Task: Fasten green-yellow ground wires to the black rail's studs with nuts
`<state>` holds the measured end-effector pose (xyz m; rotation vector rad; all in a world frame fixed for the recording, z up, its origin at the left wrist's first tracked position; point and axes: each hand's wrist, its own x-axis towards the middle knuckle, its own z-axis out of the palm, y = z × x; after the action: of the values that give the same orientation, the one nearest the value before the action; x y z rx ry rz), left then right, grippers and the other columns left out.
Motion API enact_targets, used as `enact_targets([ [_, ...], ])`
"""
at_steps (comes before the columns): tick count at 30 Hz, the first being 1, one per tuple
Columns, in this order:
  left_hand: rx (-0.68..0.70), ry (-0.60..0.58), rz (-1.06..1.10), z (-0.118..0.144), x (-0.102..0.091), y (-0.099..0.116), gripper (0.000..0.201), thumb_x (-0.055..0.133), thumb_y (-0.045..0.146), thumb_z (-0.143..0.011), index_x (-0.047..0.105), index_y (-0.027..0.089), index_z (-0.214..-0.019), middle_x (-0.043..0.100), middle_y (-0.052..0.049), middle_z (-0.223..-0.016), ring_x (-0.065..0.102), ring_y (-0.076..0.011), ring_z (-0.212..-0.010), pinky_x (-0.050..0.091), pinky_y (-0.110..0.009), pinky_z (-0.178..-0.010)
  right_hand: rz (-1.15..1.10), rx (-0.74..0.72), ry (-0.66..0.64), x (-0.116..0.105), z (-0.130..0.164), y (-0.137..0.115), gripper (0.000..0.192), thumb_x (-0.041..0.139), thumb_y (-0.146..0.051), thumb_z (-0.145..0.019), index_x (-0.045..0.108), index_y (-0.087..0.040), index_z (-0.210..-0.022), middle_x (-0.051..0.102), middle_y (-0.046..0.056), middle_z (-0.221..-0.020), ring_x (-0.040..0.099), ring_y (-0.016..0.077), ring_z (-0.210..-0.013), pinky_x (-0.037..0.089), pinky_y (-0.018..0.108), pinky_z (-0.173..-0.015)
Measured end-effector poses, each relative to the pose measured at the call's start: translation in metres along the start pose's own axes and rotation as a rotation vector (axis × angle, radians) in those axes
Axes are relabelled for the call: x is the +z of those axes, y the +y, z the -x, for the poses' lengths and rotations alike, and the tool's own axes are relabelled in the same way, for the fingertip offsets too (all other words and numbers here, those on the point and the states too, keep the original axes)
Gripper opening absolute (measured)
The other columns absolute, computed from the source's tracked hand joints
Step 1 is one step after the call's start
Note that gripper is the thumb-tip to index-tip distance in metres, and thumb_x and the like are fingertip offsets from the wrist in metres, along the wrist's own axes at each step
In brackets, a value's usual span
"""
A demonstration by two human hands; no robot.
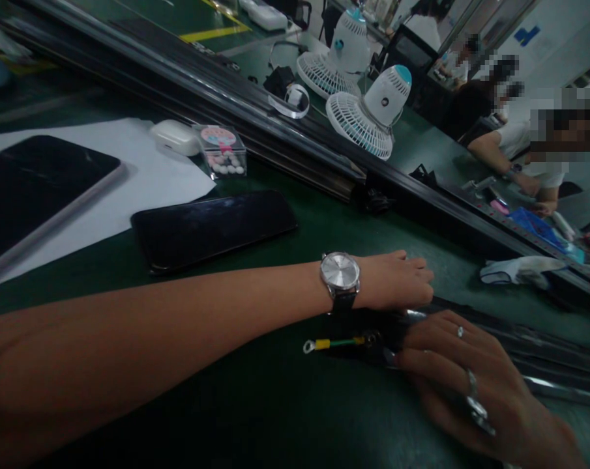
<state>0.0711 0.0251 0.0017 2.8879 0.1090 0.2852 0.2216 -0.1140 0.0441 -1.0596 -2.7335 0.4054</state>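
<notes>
My left hand point(392, 279), with a silver watch point(341, 271) on its wrist, reaches across the table. Its fingers curl down over a dark, long piece point(471, 317), and what they grip is hidden. A green wire with yellow sleeving and a ring terminal point(310, 346) sticks out leftward from a black part point(371, 339) just below that wrist. Close by on the right, my right hand point(465, 378), wearing rings, is closed around a slim metal tool point(481, 417). The tool's tip points toward the black part; its kind is unclear.
A black phone point(216, 228), a white sheet point(152, 176) under a dark tablet point(40, 189), an earbud case point(175, 137) and a candy box point(223, 153) lie to the left. Long dark rails point(226, 98) cross behind. Two white fans point(360, 124) and people are beyond.
</notes>
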Motion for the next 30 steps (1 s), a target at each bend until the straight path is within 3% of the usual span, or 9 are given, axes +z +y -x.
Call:
enact_targets([
  [4,0.012,0.056,0.027,-0.001,0.004,-0.002,0.013,0.063,0.014,-0.095,0.072,0.02,-0.089,0.068,-0.009,-0.114,0.056,-0.0243,-0.111,0.035,-0.036,-0.076,-0.005,-0.026,0.04,-0.005,0.002,0.004,0.035,0.059,-0.005,-0.091,0.059,-0.019,-0.123,0.071,0.006,-0.104,0.068,0.0201,-0.095,0.055,0.038,-0.084],
  [7,0.014,0.103,0.042,-0.001,0.007,-0.003,0.01,0.068,0.014,-0.091,0.072,0.02,-0.085,0.069,-0.008,-0.11,0.056,-0.0239,-0.109,0.035,-0.035,-0.074,-0.026,0.029,0.112,-0.006,0.004,0.008,0.028,0.058,-0.005,-0.092,0.059,-0.019,-0.116,0.07,0.004,-0.097,0.067,0.0176,-0.088,0.053,0.035,-0.079],
  [15,0.005,0.02,0.04,0.001,0.002,-0.002,0.016,0.059,0.016,-0.098,0.072,0.021,-0.092,0.068,-0.007,-0.115,0.055,-0.0221,-0.11,0.035,-0.035,-0.077,-0.074,0.177,0.071,0.009,-0.001,0.013,0.013,0.053,-0.015,-0.1,0.057,-0.022,-0.11,0.068,0.0,-0.089,0.065,0.0145,-0.077,0.05,0.03,-0.07],
  [22,0.002,0.101,0.06,0.001,0.006,-0.003,0.011,0.067,0.015,-0.092,0.072,0.02,-0.084,0.07,-0.007,-0.107,0.057,-0.0217,-0.104,0.035,-0.034,-0.074,-0.077,0.238,0.176,0.009,0.004,0.005,0.014,0.057,-0.02,-0.1,0.061,-0.024,-0.113,0.073,0.0,-0.092,0.071,0.0158,-0.08,0.054,0.028,-0.07],
  [30,-0.035,-0.015,0.02,0.0,-0.002,0.001,0.01,0.064,0.017,-0.096,0.073,0.02,-0.093,0.069,-0.007,-0.12,0.056,-0.0224,-0.114,0.036,-0.034,-0.079,-0.029,0.168,0.211,0.009,-0.002,-0.004,0.011,0.057,-0.018,-0.1,0.062,-0.022,-0.109,0.074,0.001,-0.087,0.071,0.0135,-0.075,0.054,0.024,-0.065],
])
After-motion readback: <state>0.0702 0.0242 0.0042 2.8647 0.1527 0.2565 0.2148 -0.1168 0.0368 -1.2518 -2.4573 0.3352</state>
